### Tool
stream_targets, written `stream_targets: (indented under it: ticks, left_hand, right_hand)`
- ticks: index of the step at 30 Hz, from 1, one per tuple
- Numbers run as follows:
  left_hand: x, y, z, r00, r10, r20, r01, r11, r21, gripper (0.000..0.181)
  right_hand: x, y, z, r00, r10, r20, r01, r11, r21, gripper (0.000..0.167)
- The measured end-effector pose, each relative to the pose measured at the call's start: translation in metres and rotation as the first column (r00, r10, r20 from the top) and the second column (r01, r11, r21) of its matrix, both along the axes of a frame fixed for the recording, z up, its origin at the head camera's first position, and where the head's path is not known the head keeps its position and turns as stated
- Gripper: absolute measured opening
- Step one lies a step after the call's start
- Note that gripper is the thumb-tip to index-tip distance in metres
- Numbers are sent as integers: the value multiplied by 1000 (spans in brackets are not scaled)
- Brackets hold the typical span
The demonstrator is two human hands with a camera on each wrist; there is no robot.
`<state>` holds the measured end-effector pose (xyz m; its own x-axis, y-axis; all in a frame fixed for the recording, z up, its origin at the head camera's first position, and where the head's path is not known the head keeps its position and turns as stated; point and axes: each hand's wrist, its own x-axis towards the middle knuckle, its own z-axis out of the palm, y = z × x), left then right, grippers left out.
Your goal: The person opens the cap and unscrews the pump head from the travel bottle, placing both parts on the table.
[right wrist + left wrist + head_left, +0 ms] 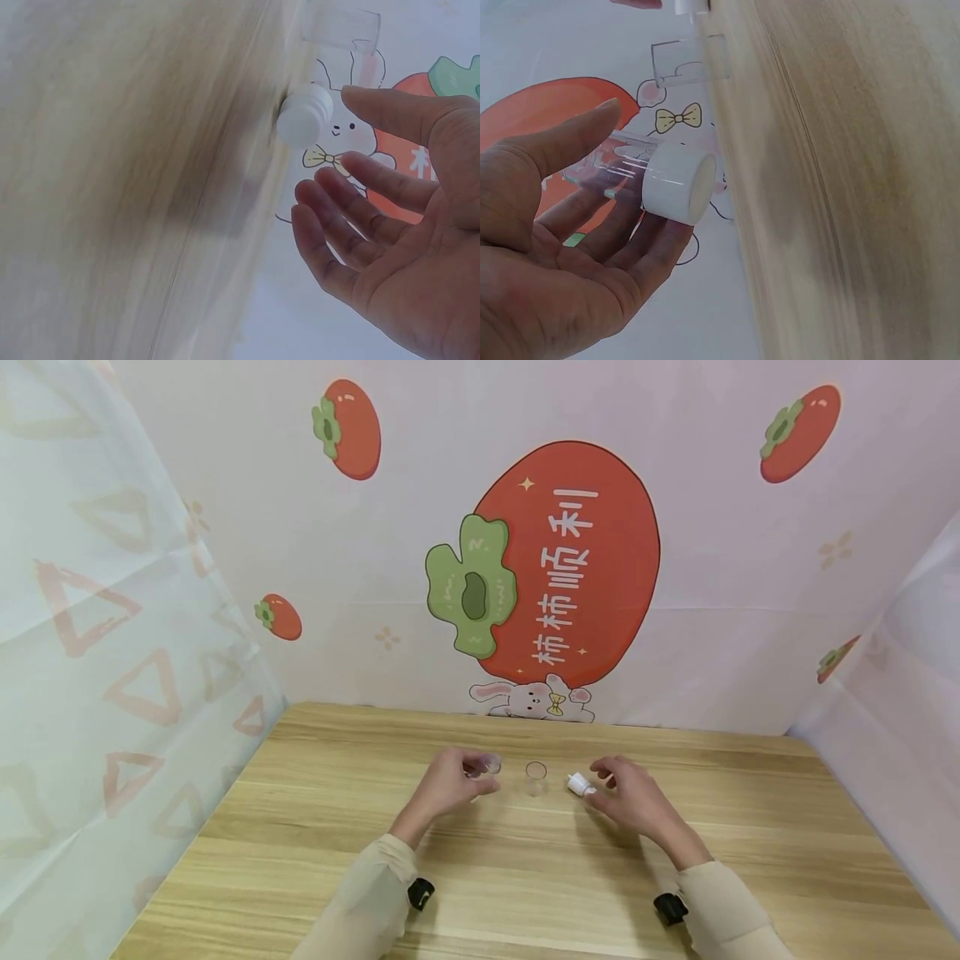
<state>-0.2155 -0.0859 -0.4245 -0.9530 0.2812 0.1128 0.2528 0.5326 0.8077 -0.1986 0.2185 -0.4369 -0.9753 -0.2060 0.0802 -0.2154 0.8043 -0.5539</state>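
My left hand grips a clear cylinder with a white end piece. In the left wrist view the white end faces the table, with a gap beneath it; thumb and fingers are around the clear part. To its right, a clear open-topped cup stands on the table. A small white stepped plastic piece is near my right hand. In the right wrist view that hand's fingers are loosely bent and apart from the white piece.
The wooden table reaches back to a white cloth backdrop printed with persimmons and a rabbit. Cloth walls stand at both sides. A black strap piece shows at each wrist.
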Motion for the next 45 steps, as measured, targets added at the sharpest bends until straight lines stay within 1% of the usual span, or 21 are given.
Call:
stream_targets:
  ticks: [3,7,17,23,25,30,38,45]
  left_hand:
    - [-3,-2,-3,1000,16,-11,-16,1000,25,27]
    - [-7,-3,-5,999,33,-13,-33,999,40,25]
    - [-14,-2,-7,996,71,56,-73,996,52,32]
    - [-19,1,-12,994,62,92,-69,995,74,35]
    - [-20,3,-14,992,68,111,-78,994,80,35]
    - [-22,5,-16,988,86,127,-98,991,96,36]
    - [-23,8,-19,990,80,114,-95,987,129,35]
    - [-23,9,-19,992,81,96,-93,987,131,36]
  right_hand:
    - [4,2,2,1000,0,-16,0,1000,9,42]
    - [9,6,3,999,10,-39,-10,1000,17,43]
    - [20,11,5,997,31,-77,-29,999,25,43]
    - [24,11,7,996,36,-76,-35,999,18,43]
    - [25,11,7,997,40,-73,-39,999,18,43]
    - [27,11,6,995,51,-84,-49,998,30,42]
    - [29,11,5,996,56,-76,-54,998,33,41]
    - [29,12,4,995,66,-80,-63,997,34,42]
